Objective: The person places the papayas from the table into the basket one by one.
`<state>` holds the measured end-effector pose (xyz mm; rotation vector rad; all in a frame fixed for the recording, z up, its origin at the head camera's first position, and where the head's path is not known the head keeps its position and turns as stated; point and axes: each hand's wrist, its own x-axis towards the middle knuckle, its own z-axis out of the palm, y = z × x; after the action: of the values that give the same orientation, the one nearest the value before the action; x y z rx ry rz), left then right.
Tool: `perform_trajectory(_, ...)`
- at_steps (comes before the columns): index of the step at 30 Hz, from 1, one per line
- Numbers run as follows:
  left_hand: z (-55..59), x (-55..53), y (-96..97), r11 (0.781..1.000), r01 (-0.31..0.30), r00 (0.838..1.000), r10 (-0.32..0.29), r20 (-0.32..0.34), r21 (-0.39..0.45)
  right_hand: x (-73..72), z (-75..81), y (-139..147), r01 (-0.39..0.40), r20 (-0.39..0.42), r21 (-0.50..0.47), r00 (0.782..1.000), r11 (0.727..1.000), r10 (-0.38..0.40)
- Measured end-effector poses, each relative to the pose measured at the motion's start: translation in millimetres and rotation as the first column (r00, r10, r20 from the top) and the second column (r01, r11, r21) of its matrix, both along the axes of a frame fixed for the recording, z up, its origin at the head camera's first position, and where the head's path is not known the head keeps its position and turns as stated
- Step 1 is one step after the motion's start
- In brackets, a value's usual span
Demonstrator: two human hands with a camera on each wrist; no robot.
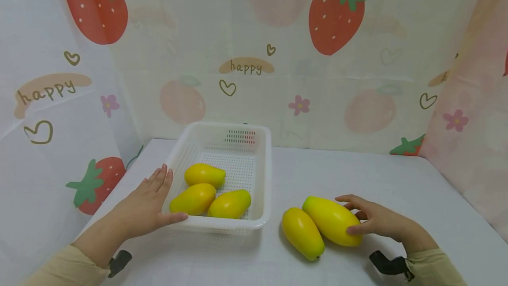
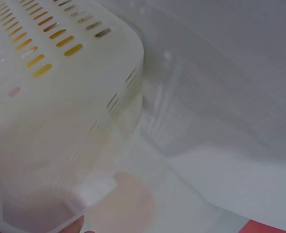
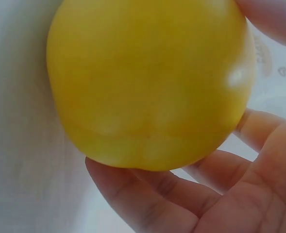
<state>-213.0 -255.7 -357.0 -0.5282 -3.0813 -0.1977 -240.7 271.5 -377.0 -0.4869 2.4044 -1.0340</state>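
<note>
One fruit (image 1: 332,222) lies on the bench (image 1: 337,171), the right hand (image 1: 382,220) curling its fingers round one end, a second fruit (image 1: 303,234) beside it. The left hand (image 1: 147,205), fingers straight, rests on the basket (image 1: 267,175) of three fruits (image 1: 195,200). Gripping seems underway; lifting would call for a secure hold.

An upright white perforated basket (image 1: 238,223) holds three yellow fruits (image 1: 204,175); at its four o'clock, the right hand (image 1: 379,219) grips a plump yellow fruit (image 1: 331,221), green end toward ten

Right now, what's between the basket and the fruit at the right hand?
Head view: another yellow fruit, then bare table up to the basket.
</note>
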Motion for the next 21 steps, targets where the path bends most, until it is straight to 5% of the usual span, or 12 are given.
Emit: perform_trajectory(21,-0.3,0.5,0.5,1.000,-0.002,1.000,0.002,0.014,0.003,-1.6,-8.9,1.7,-0.028,-0.112,-0.008,0.993,1.000,0.027)
